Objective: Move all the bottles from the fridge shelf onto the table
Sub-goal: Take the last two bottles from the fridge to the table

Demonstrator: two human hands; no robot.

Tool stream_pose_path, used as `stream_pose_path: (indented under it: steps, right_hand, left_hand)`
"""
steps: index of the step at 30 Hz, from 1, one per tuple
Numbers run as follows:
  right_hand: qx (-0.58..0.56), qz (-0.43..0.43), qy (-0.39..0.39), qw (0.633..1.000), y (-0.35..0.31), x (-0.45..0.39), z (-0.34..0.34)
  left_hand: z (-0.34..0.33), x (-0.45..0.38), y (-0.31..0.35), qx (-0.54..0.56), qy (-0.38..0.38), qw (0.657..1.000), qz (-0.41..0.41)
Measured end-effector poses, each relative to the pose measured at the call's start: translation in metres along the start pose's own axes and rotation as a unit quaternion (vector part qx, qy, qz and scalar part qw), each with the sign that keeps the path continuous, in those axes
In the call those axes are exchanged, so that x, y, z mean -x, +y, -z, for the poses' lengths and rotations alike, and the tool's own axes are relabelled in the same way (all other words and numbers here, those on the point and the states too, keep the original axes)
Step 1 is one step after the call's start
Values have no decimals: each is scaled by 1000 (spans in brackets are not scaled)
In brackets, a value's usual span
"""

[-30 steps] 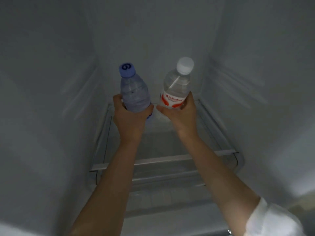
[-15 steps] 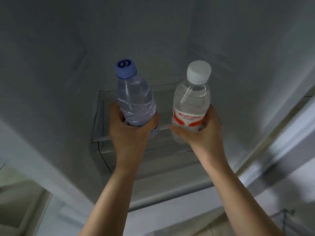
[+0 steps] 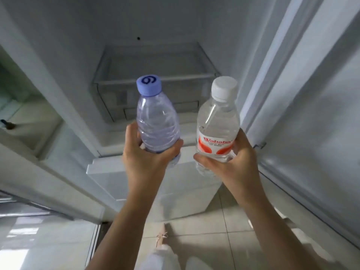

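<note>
My left hand (image 3: 145, 160) grips the lower body of a clear bottle with a blue cap (image 3: 154, 117). My right hand (image 3: 231, 162) grips a clear bottle with a white cap and a red-and-white label (image 3: 218, 121). Both bottles are upright, side by side, held out in front of the open fridge. Behind them the glass fridge shelf (image 3: 155, 78) shows no bottles on it. The table is not in view.
The open fridge door (image 3: 311, 114) stands close on the right. The fridge's left wall (image 3: 48, 84) and a door bin lie at the left. A white drawer front (image 3: 159, 184) sits below the hands. Tiled floor (image 3: 204, 230) and my shoe are underneath.
Both hands have drawn the two bottles back out of the fridge compartment toward me. The view has pulled back, so the fridge door, drawer and floor now show.
</note>
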State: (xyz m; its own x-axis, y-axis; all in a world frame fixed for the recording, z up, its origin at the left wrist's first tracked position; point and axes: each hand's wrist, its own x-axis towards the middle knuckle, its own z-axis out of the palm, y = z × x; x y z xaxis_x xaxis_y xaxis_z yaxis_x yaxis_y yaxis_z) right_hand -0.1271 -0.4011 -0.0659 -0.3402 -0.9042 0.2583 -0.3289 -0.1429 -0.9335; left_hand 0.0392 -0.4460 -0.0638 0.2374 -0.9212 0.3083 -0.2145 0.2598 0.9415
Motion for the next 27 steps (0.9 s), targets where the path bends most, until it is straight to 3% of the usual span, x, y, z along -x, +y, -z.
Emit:
stream_pose_path:
  steps: [7, 14, 27]
  right_hand:
    - [30, -81, -43, 995, 28, 96, 45]
    - [32, -153, -39, 987, 44, 189, 74]
    - [61, -290, 96, 950, 41, 419, 116]
  left_hand:
    - [19, 113, 4, -48, -33, 996, 63]
    - [42, 193, -3, -80, -81, 987, 117]
    - [130, 374, -23, -113, -216, 955, 166]
